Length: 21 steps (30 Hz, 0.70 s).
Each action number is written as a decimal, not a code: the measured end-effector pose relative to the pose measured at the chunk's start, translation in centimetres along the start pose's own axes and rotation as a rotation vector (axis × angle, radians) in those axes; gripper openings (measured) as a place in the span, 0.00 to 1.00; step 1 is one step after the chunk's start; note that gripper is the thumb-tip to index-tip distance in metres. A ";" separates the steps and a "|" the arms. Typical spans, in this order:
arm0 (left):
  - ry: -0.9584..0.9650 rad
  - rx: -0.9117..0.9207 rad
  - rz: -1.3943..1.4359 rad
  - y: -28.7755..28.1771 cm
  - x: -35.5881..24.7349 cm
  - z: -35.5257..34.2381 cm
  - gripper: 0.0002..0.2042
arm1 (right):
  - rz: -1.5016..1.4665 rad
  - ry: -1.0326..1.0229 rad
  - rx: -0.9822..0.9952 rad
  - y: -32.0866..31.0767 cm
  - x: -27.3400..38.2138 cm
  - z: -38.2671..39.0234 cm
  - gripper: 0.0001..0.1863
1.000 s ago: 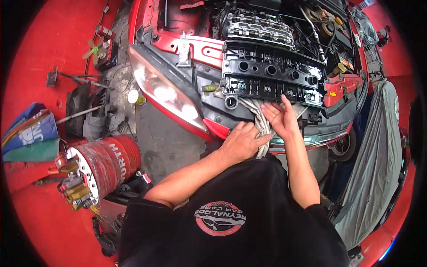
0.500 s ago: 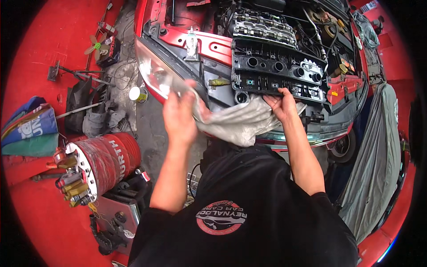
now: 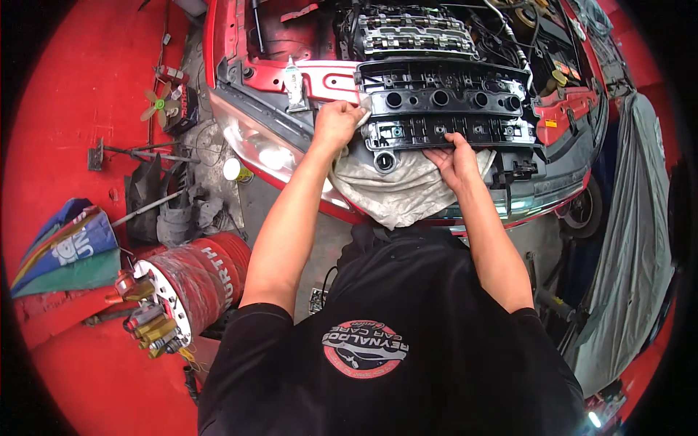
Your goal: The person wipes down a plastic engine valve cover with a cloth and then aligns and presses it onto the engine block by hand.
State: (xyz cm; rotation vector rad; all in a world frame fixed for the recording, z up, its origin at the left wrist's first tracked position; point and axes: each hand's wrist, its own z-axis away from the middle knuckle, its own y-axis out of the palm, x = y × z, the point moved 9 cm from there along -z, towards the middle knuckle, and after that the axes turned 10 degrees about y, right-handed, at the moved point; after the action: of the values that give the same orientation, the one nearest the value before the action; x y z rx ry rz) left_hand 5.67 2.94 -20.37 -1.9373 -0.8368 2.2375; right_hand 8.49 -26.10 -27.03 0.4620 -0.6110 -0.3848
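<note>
My left hand [image 3: 337, 125] pinches a corner of a pale, stained cloth [image 3: 407, 190] beside the left end of a black plastic engine cover [image 3: 454, 102]. The cloth drapes under the cover and down over the front of the red car. My right hand [image 3: 451, 161] grips the cover's front edge, thumb on top and fingers underneath. The cover lies open side up, with round tubes along it and a round opening at its front left. Behind it sits the exposed metal engine head [image 3: 414, 33].
A white tube [image 3: 294, 86] lies on the red front panel [image 3: 327, 76], above the headlight [image 3: 258, 145]. At lower left stands a red drum [image 3: 218, 272] topped with tools; a green fan [image 3: 158, 103] and loose parts are at left. A grey sheet [image 3: 629, 232] hangs at right.
My left hand has pulled the cloth out leftward, spreading it, and moved up with its corner to the cover's left end. My right hand has closed on the cover's front edge.
</note>
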 end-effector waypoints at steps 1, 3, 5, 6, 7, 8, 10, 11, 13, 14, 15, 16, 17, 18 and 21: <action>0.013 0.067 0.034 0.3 1.1 -0.4 0.15 | -0.001 -0.007 0.008 0.0 0.1 0.0 0.15; -0.135 0.283 0.095 0.5 -1.0 0.3 0.14 | -0.009 -0.027 0.010 -0.7 0.2 0.0 0.15; -0.110 0.374 0.084 0.5 -1.1 -0.1 0.13 | -0.003 -0.009 0.011 -0.8 0.1 -0.2 0.13; -0.097 0.418 0.069 0.5 -1.3 -0.2 0.12 | -0.007 -0.008 0.006 -0.9 0.0 -0.2 0.14; -0.084 0.460 0.057 0.7 -1.5 -0.4 0.12 | -0.008 -0.007 0.001 -0.8 0.0 -0.2 0.14; -0.086 0.470 0.089 0.8 -1.2 -0.5 0.11 | -0.005 -0.004 -0.001 -0.7 0.0 -0.2 0.14; -0.092 0.488 0.106 1.0 -1.2 -0.7 0.11 | 0.002 0.008 -0.009 -0.8 -0.3 0.0 0.14; -0.098 0.496 0.116 1.1 -1.1 -0.7 0.11 | -0.001 0.014 0.004 -0.8 -0.3 0.0 0.15; 0.033 0.370 0.074 0.2 -1.5 -1.5 0.10 | -0.005 0.026 0.039 -0.5 -0.2 -0.1 0.15; 0.114 0.235 0.046 -0.4 -1.8 -1.6 0.10 | 0.004 0.023 0.052 -0.3 0.0 -0.1 0.15; 0.194 0.098 0.016 -1.3 -1.9 -1.5 0.10 | 0.012 0.021 0.066 -0.1 0.2 0.1 0.15; 0.244 -0.030 -0.126 -2.2 -2.0 -1.4 0.11 | 0.019 0.015 0.075 0.0 0.5 0.4 0.16; 0.225 -0.191 -0.077 -3.6 -1.5 -0.9 0.11 | 0.024 0.033 0.073 0.2 0.4 0.7 0.17; 0.205 -0.351 -0.029 -5.0 -0.9 0.4 0.11 | 0.031 0.052 0.072 0.4 0.3 1.1 0.18; -0.100 -0.594 0.302 -7.7 3.6 4.7 0.10 | 0.219 0.085 0.043 0.2 -0.1 4.1 0.21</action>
State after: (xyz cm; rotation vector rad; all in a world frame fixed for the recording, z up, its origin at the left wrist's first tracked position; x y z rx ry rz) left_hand -1.69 9.26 -19.97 -2.3379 -1.4476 2.4688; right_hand 5.88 -27.06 -23.98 0.4455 -0.5816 -0.1433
